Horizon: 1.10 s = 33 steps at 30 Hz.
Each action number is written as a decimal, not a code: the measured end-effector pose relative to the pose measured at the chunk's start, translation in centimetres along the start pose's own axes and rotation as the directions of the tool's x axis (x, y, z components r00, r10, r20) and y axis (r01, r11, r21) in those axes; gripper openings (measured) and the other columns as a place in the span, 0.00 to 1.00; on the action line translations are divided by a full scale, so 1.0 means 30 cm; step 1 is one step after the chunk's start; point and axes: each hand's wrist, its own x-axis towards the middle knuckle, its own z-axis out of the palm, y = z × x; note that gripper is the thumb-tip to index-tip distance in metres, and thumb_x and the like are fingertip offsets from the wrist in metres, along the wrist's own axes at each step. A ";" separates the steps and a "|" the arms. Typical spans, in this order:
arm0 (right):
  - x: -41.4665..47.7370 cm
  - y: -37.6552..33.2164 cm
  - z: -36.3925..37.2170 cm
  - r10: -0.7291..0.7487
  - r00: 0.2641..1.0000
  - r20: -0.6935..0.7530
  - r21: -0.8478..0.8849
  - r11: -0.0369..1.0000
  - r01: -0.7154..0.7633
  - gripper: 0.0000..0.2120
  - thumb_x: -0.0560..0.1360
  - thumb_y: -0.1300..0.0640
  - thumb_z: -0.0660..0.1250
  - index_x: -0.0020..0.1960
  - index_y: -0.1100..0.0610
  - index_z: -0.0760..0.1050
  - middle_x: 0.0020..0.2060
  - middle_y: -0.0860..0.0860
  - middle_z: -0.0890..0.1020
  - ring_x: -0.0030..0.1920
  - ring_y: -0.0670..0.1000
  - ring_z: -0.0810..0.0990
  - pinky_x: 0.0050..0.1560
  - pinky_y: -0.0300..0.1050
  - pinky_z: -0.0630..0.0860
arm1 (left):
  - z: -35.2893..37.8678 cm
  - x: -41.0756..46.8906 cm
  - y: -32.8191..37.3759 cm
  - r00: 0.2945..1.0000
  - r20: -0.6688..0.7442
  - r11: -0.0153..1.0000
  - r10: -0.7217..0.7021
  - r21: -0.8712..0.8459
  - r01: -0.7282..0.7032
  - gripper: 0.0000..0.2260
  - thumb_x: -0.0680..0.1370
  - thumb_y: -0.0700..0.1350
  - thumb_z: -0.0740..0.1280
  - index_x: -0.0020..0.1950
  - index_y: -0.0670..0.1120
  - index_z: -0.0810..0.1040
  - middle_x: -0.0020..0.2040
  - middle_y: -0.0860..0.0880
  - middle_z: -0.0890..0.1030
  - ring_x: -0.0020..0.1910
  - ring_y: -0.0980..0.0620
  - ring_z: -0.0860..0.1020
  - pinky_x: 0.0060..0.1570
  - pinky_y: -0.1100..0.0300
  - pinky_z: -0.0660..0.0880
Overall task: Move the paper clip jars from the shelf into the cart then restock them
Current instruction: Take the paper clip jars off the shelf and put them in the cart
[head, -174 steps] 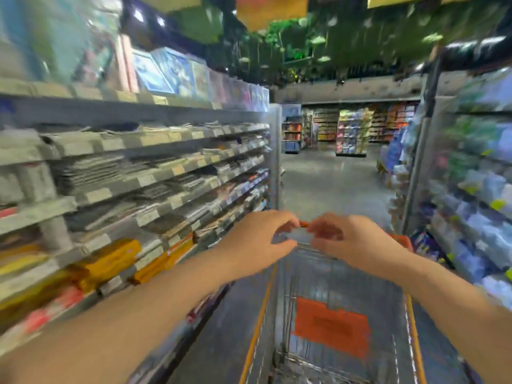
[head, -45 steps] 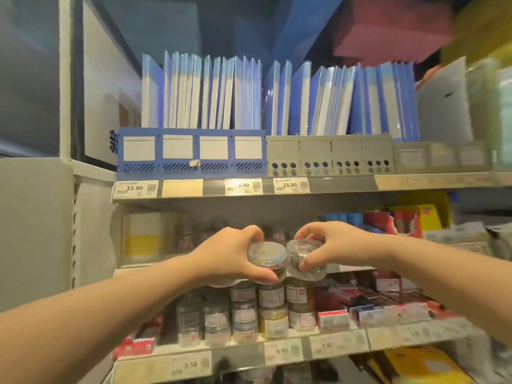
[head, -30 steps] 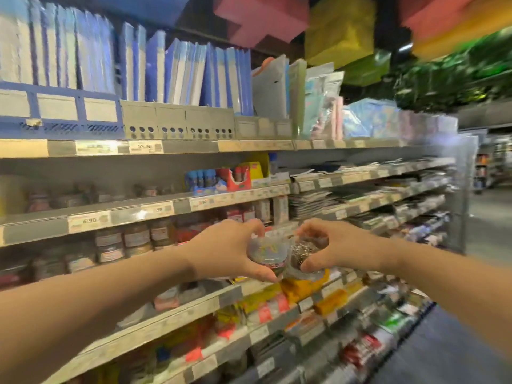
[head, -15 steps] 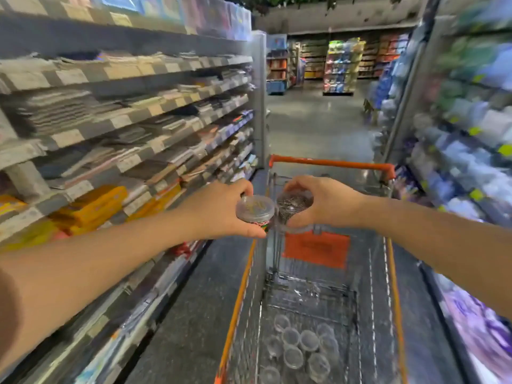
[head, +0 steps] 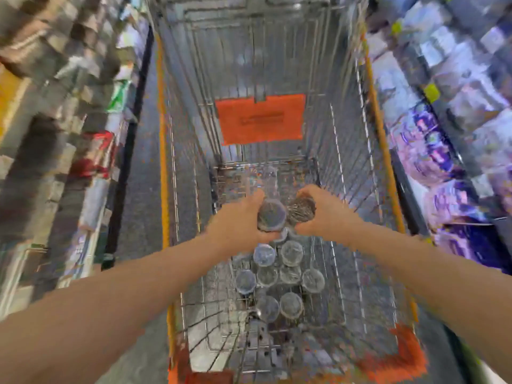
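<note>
Left hand (head: pixel 238 225) grips one paper clip jar (head: pixel 271 214), right hand (head: pixel 327 217) grips a second jar (head: pixel 301 210); the two jars touch, held low inside the cart (head: pixel 163 162) just above the other jars (head: pixel 279 275) standing on its wire floor. Risk: set down on those lids, either could tip, knock its neighbours over, or roll. Jars look small, round and clear with flat lids, the right one showing silvery clips; blur hides labels.

The left arm (head: pixel 110 295) and right arm (head: pixel 429 261) were bare along their whole visible length, smooth and slim. The left grip (head: pixel 235 225) and right grip (head: pixel 329 214) were bare as well, their outlines jagged with blur, finer detail such as nails unreadable.
</note>
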 end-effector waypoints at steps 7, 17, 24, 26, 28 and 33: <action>0.031 0.293 0.343 0.302 0.947 0.108 0.087 0.946 -0.312 0.29 0.65 0.51 0.76 0.61 0.54 0.66 0.51 0.49 0.75 0.47 0.51 0.76 0.43 0.44 0.73 | 0.444 0.005 -0.075 0.975 0.218 0.999 -0.039 0.032 0.033 0.33 0.70 0.65 0.66 0.68 0.51 0.59 0.59 0.48 0.76 0.51 0.47 0.77 0.43 0.54 0.75; 0.047 0.486 0.594 0.259 0.951 0.169 -0.093 0.965 -0.247 0.29 0.61 0.51 0.79 0.56 0.52 0.67 0.49 0.49 0.71 0.56 0.52 0.71 0.54 0.45 0.72 | 0.721 -0.115 -0.124 0.898 0.439 0.995 -0.013 0.092 -0.030 0.31 0.71 0.66 0.63 0.67 0.50 0.60 0.60 0.48 0.74 0.55 0.47 0.75 0.62 0.52 0.67; 0.034 0.533 0.628 0.197 0.970 0.140 -0.209 0.964 -0.166 0.35 0.65 0.49 0.76 0.65 0.54 0.63 0.61 0.52 0.68 0.65 0.54 0.65 0.65 0.48 0.66 | 0.788 -0.099 -0.155 0.916 0.389 0.990 0.101 0.056 -0.132 0.34 0.72 0.65 0.62 0.71 0.47 0.59 0.68 0.48 0.68 0.65 0.49 0.68 0.65 0.51 0.58; 0.027 0.526 0.623 0.187 0.971 0.147 -0.277 0.950 -0.141 0.39 0.65 0.45 0.74 0.70 0.53 0.60 0.66 0.52 0.66 0.67 0.55 0.63 0.67 0.50 0.64 | 0.782 -0.097 -0.160 0.921 0.371 0.980 0.116 0.106 -0.166 0.37 0.72 0.67 0.62 0.73 0.47 0.58 0.70 0.47 0.64 0.67 0.47 0.64 0.66 0.50 0.56; 0.021 0.504 0.609 0.191 0.971 0.143 -0.309 0.941 -0.139 0.43 0.65 0.41 0.73 0.72 0.52 0.57 0.67 0.52 0.64 0.67 0.55 0.63 0.67 0.50 0.64 | 0.766 -0.101 -0.153 0.927 0.356 0.975 0.117 0.136 -0.175 0.38 0.71 0.68 0.61 0.73 0.48 0.57 0.70 0.47 0.63 0.67 0.47 0.63 0.67 0.49 0.54; 0.002 0.396 0.510 0.152 0.981 0.121 -0.330 0.938 -0.105 0.41 0.67 0.43 0.71 0.72 0.53 0.55 0.65 0.53 0.65 0.64 0.55 0.65 0.64 0.50 0.66 | 0.620 -0.089 -0.117 0.952 0.270 0.979 0.142 0.104 -0.175 0.36 0.72 0.66 0.62 0.73 0.48 0.58 0.71 0.47 0.63 0.69 0.47 0.62 0.68 0.50 0.56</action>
